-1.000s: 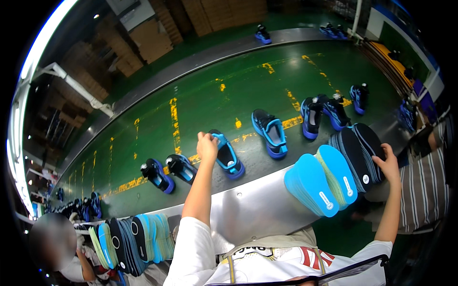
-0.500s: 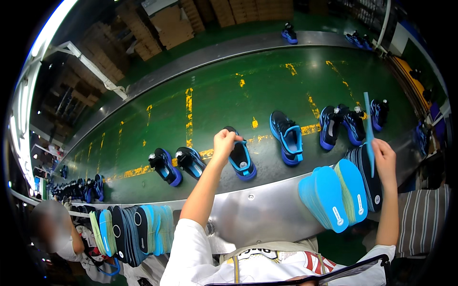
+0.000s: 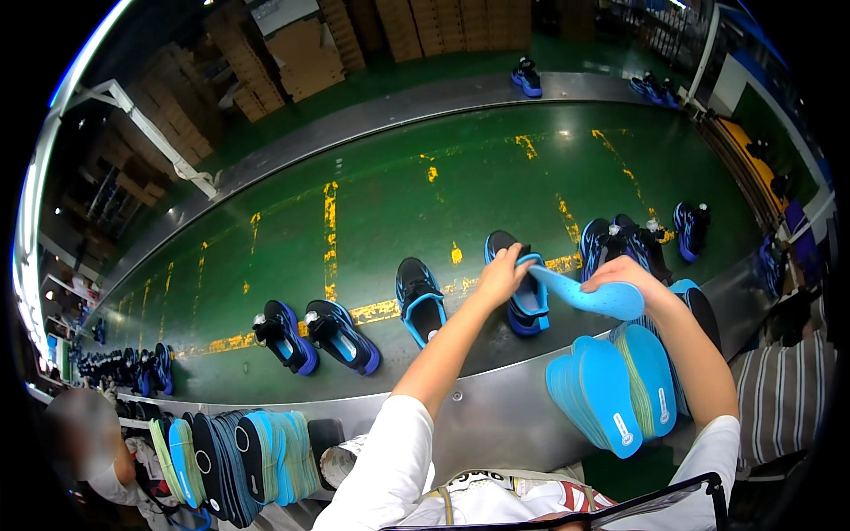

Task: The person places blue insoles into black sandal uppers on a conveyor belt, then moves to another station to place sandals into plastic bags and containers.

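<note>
Fingers of our left hand (image 3: 501,276) curl round the collar of a black-and-blue shoe (image 3: 518,281) on the green belt (image 3: 372,203), holding it open, while our right hand (image 3: 630,276) pinches the heel of a light blue insole (image 3: 589,297), its toe end just entering that shoe's mouth. We judge the insole only started in, not seated; the shoes further left, such as the one beside it (image 3: 420,299), look not yet fitted, though we cannot see inside them. Nearest us, a fanned stack of blue foam insoles (image 3: 611,385) leans on the dull steel ledge (image 3: 496,416), smooth, flat and rounded. Another fan of insoles (image 3: 235,453) sits lower left. Beyond, the worn belt carries yellow scuffed markings, and stacked cardboard boxes (image 3: 301,53) stand far off.
</note>
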Demonstrator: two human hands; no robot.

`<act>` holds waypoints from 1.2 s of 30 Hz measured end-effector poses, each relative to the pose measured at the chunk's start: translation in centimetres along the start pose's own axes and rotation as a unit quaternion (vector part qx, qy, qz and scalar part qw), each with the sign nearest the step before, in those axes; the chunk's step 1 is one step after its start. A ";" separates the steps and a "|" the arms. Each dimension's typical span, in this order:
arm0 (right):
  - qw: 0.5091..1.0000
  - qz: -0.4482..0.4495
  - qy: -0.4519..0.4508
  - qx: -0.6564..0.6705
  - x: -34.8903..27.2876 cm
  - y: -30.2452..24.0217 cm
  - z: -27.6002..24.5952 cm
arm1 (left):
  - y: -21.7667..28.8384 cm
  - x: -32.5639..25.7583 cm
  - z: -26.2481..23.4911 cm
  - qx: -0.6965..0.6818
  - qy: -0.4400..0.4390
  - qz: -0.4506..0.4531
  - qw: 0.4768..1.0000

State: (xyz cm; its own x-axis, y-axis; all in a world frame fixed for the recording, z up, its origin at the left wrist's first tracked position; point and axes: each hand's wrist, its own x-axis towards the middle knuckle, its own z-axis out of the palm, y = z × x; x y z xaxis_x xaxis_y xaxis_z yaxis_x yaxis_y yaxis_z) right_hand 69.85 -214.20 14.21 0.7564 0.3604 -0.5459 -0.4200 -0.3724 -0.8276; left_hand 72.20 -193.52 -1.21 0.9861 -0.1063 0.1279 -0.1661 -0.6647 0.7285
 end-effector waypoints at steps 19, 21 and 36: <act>0.824 -0.177 0.103 -0.528 9.2 7.5 7.9 | -1.8 -0.4 0.3 -0.089 0.007 -0.065 0.994; 0.809 -0.165 0.068 -0.559 9.5 7.8 8.2 | -2.9 0.0 0.5 -0.173 -0.026 -0.085 0.981; 0.765 -0.230 0.076 -0.597 10.8 8.5 6.5 | -3.5 1.1 1.1 -0.172 -0.093 -0.054 0.979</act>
State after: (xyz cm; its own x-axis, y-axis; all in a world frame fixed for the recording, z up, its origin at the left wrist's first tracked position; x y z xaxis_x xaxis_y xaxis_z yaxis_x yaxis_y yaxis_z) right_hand 71.25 -207.92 0.43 0.7741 0.6181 -0.1366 0.5964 -0.7845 -0.1699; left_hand 73.90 -192.12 -4.38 0.9772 -0.2026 -0.0637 -0.0219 -0.3944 0.9187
